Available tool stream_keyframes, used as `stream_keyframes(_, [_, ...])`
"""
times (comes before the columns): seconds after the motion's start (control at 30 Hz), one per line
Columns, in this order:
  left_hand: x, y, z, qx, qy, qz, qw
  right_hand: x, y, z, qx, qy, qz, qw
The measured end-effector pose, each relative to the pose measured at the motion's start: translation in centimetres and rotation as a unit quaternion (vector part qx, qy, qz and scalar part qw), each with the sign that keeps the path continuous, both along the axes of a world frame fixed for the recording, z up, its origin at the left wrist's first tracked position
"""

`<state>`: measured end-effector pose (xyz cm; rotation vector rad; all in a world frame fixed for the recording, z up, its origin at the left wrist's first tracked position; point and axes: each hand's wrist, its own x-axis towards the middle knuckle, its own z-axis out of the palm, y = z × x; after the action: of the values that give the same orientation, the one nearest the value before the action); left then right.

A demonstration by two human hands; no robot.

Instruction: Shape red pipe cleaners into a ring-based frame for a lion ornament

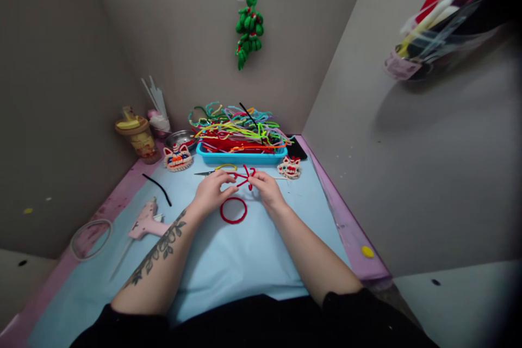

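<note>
Craft corner, pipe cleaners (238, 128), glue gun (145, 222)

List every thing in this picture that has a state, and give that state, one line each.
Left hand: pinching the red pipe cleaner.
Right hand: pinching its other end.
Red pipe cleaner: bent, held over the mat.
Red ring: closed loop, flat on the blue mat.
Blue tray: heaped with pipe cleaners.
Glue gun: lying on its side.

Dim, even light; soft shadows; edges warped (right corner vignetted, blurred).
</note>
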<state>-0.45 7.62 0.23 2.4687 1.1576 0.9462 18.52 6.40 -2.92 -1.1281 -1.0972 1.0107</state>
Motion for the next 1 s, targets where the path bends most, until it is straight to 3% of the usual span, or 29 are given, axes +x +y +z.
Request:
stream_keyframes(0.2, [0.9,-0.9,0.2,-0.144,-0.177,0.047,0.973,-0.9,-0.4,0.1,-0.021,0.048,0.013,0.999])
stream_keyframes(0.43, [1.8,-1.3,-0.5,-0.151,-0.125,0.054,0.979,-1.8,-0.5,-0.1,-0.047,0.087,0.009,0.995])
stream_keyframes(0.67, [2.1,-1.2,-0.5,-0.198,-0.165,0.046,0.965,-2.1,-0.3,-0.5,-0.07,0.117,-0.026,0.99])
stream_keyframes(0.77, [2.3,-1.3,-0.4,-0.244,-0.235,0.069,0.938,-1.9,-0.4,-0.4,-0.044,0.064,-0.024,0.997])
stream_keyframes(1.0, [2.8,-1.2,-0.3,-0.354,-0.384,0.106,0.846,-2.0,-0.3,-0.8,-0.003,-0.057,0.017,0.998])
